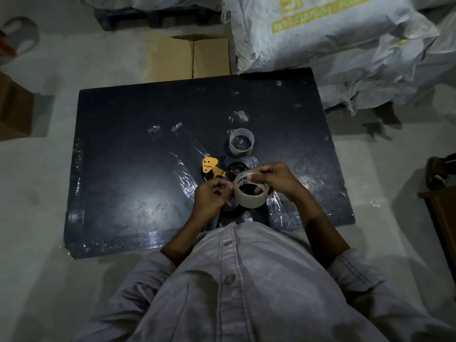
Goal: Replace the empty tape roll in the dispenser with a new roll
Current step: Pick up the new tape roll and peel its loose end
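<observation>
New tape roll point(250, 193) held at lower centre of frame, over black tabletop point(135, 169). Right hand point(277, 178) gripped roll, one digit inside core, fingers over top rim. Left hand point(212, 197) pinched at roll's left edge. Yellow-and-black dispenser point(216, 169) lay on tabletop just above hands. Empty core point(241, 143) stood upright higher up, apart from dispenser. Cardboard box point(192, 58) and white sacks point(333, 38) sat along top of frame.

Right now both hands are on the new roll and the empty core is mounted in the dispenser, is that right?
Not quite. The head view shows the empty core standing on the black table, apart from the dispenser. Right hand and left hand are both on the new roll.
</observation>
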Available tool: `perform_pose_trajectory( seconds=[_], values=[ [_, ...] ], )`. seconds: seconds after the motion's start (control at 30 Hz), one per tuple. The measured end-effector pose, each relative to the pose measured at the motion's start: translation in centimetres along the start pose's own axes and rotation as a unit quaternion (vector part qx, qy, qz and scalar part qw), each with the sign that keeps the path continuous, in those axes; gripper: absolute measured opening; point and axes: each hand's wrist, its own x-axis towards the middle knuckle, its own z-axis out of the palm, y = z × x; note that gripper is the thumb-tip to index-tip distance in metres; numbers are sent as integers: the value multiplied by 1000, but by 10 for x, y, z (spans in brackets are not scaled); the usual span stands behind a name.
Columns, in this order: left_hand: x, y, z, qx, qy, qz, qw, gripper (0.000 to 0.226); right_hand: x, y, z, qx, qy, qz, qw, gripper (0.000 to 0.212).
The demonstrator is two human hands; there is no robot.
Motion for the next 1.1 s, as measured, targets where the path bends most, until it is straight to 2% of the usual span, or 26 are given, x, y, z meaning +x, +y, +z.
perform_pose_trajectory(
  seconds=[0.2,0.5,0.7,0.9,1.0,1.1],
  values=[
    [4,6,1,-22,-13,9,1000,9,5,9,0,19,36,10,999,18],
    [3,7,-5,-71,-48,4,996,7,8,13,-3,53,56,46,996,19],
    [0,15,-2,-115,-41,-26,992,27,3,7,-5,68,51,46,995,19],
    [0,13,3,-83,-5,-27,996,10,5,12,-4,61,62,51,995,22],
    [-1,13,1,-98,20,-40,994,6,7,15,-10,71,126,70,987,16],
    [-5,17,-2,-102,0,-31,994,5,11,21,-18,68,167,84,980,10]
  ],
)
